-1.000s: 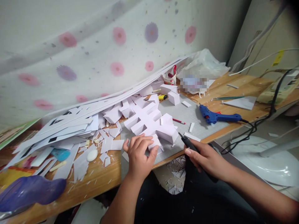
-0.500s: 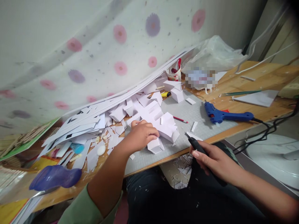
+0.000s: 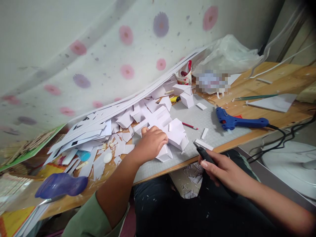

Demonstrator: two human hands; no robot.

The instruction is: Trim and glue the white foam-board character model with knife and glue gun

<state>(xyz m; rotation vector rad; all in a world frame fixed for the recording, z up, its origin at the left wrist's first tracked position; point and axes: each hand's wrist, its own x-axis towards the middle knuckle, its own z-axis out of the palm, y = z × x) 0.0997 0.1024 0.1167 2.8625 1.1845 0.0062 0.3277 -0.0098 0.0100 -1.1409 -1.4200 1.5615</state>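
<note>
My left hand [image 3: 151, 144] has its fingers curled at the near left part of a white foam board model [image 3: 160, 118], which lies on a grey cutting mat [image 3: 197, 118]. The fingertips are bent down against the model, and what lies under them is hidden. In my right hand [image 3: 222, 168] is a black pen-like tool [image 3: 206, 154], its thin tip pointing up and left. A white strip [image 3: 204, 144] lies at the mat's near edge, just beyond the tip. A red pencil [image 3: 190, 125] rests to the right of the model.
A blue glue gun [image 3: 242, 122] with a black cable lies on the right. White board scraps [image 3: 98, 131] and a purple object [image 3: 61, 186] cover the left. A paper cup [image 3: 184, 77] and plastic bag [image 3: 229, 56] stand at the back.
My right hand and the black tool have shifted slightly to the left. My left hand stays at the model, its fingers slightly moved.
</note>
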